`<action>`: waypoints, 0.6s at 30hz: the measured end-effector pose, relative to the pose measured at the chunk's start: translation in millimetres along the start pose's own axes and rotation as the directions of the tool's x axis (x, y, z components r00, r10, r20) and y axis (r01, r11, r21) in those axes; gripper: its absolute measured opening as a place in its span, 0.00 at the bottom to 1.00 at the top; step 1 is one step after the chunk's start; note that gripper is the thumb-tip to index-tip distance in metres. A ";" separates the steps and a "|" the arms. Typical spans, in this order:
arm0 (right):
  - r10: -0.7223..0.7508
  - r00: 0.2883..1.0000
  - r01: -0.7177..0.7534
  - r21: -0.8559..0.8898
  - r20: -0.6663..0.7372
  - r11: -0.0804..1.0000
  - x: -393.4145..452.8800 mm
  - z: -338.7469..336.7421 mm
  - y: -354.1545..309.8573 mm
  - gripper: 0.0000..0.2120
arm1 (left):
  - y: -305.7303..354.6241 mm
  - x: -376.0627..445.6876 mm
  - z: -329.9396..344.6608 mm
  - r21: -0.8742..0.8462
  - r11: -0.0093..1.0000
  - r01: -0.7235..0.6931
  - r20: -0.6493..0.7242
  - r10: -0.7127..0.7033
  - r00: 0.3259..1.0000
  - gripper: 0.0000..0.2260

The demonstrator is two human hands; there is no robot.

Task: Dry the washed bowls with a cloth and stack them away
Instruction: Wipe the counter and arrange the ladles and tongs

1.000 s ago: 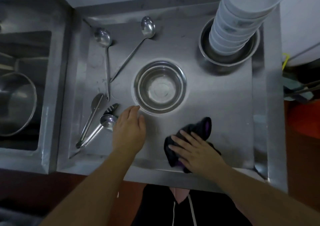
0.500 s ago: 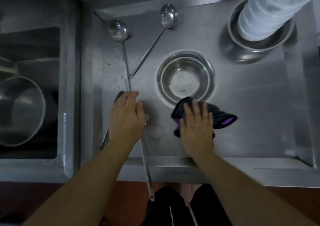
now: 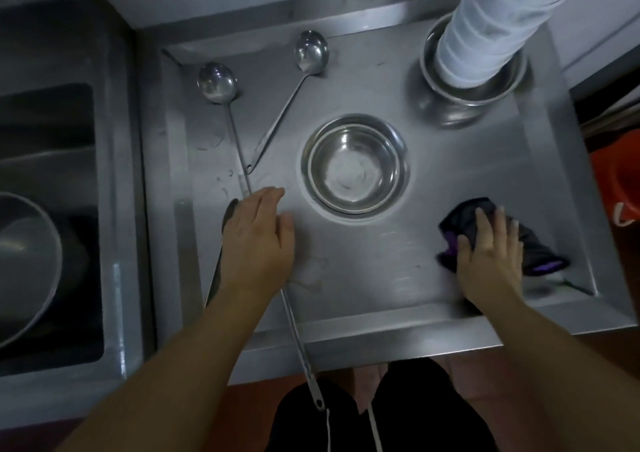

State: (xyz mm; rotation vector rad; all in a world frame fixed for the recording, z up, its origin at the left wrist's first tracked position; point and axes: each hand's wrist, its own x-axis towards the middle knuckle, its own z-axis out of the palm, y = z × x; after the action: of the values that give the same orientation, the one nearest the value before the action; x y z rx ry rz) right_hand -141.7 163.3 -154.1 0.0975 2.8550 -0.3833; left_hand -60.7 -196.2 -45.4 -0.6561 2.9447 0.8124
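A steel bowl [image 3: 355,166] sits upright in the middle of the steel draining tray [image 3: 381,81]. At the back right a tall stack of white bowls [image 3: 485,29] stands inside another steel bowl [image 3: 474,91]. My right hand [image 3: 490,256] presses flat, fingers straight, on a dark cloth with purple trim [image 3: 533,247] at the tray's front right. My left hand [image 3: 258,240] rests flat on the tray to the left of the middle bowl, lying over ladle handles and gripping nothing.
Two long ladles [image 3: 216,82] [image 3: 310,53] lie at the tray's back left; one handle [image 3: 301,344] juts past the front edge. A sink with a large steel basin [image 3: 24,264] lies to the left. An orange bucket [image 3: 623,174] is at the right.
My right hand has slid the cloth from just in front of the middle bowl to the tray's front right corner. My left hand has stayed flat at the left.
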 end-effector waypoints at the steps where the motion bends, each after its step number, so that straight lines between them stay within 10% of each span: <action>1: 0.050 0.999 -0.050 0.015 -0.012 0.999 -9.0 3.1 -12.7 0.31 | 3.6 -0.8 2.4 -0.006 1.000 -0.003 0.022 0.003 1.000 0.19; 5: -0.206 0.978 0.208 -0.105 0.034 0.972 -75.4 28.2 -64.1 0.32 | 17.7 -4.9 13.3 -0.004 0.999 -0.032 0.081 0.032 0.996 0.19; 12: -0.757 0.593 0.800 -0.091 0.275 0.593 -85.2 34.6 -61.1 0.27 | 41.4 -8.0 27.2 0.013 0.999 -0.048 0.144 0.046 0.989 0.22; 18: -0.641 0.745 0.665 -0.126 0.183 0.737 -25.3 -4.7 23.3 0.26 | 47.4 3.4 39.8 0.062 0.998 -0.018 0.167 0.007 0.986 0.20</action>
State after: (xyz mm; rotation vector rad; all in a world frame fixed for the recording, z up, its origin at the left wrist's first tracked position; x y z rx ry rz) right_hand -116.2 186.1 -148.9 -0.9652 2.6840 -0.2317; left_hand -86.4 -141.1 -57.2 -0.5377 2.8135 0.7320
